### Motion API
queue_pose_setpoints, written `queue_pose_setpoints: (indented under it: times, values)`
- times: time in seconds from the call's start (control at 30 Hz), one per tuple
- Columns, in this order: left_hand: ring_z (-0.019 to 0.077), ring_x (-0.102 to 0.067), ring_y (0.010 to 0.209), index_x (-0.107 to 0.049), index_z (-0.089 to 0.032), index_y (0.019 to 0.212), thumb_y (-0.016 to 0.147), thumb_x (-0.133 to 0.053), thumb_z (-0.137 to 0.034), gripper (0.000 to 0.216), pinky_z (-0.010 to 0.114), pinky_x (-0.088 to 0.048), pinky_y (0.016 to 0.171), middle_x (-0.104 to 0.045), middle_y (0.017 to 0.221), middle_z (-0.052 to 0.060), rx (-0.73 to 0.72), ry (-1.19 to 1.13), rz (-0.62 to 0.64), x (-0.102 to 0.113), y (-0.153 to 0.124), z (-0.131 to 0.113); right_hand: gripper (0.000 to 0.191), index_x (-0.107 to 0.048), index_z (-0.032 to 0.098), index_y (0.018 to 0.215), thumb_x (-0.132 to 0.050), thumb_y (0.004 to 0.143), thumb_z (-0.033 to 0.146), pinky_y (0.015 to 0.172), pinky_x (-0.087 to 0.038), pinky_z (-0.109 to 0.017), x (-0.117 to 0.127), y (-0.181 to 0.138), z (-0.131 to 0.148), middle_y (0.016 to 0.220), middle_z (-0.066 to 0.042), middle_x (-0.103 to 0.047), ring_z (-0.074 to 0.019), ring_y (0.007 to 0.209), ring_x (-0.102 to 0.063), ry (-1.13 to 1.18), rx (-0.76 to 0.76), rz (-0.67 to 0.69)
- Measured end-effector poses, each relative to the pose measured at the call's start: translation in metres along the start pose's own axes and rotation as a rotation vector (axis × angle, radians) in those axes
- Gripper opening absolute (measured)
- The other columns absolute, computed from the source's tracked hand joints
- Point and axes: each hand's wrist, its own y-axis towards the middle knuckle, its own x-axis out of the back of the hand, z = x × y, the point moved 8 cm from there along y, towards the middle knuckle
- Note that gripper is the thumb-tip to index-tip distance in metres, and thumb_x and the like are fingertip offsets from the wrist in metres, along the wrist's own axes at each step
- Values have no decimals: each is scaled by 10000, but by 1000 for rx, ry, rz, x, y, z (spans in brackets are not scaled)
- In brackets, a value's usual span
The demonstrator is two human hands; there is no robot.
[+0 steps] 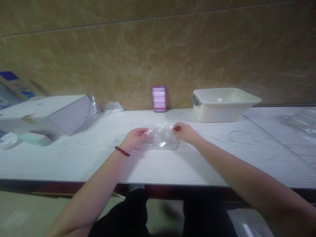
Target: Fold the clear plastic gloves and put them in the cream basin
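A clear plastic bag (161, 138) is stretched between my two hands, just over the white wood-grain table (158, 168). My left hand (137, 136) pinches its left edge between thumb and fingers; a dark red beaded bracelet (122, 151) circles that wrist. On the other side, my right hand (184, 131) has its fingers closed on the bag's upper right edge. The film is see-through and shiny, and I cannot make out anything inside it.
A phone (159, 98) leans against the marbled wall behind my hands. To the right stands a cream plastic tub (222, 112) with a grey handle. A white box (44, 110) and plastic wrapping (93, 108) lie left. Clear packaging (304, 120) sits far right.
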Motion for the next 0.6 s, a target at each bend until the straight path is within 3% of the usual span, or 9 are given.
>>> queue_pose_setpoints:
  times: [0.27,0.6]
  values:
    - [169,-578,787,-550,-133,1027,624,-588,-268,427,259,-437,691,-625,886,72,18,21,-16,-5,4,4,107,-600,187,668,-537,653,272,691,-383,-228,9,-6,3,783,-42,-582,-140,770,-517,-222,59,-103]
    - [178,-568,835,-548,-116,1029,616,-597,-256,439,260,-441,688,-613,924,100,3,31,-62,-6,11,6,100,-587,176,646,-557,628,270,622,-406,-199,3,1,-12,701,-19,-575,-105,645,-529,-89,-60,-62]
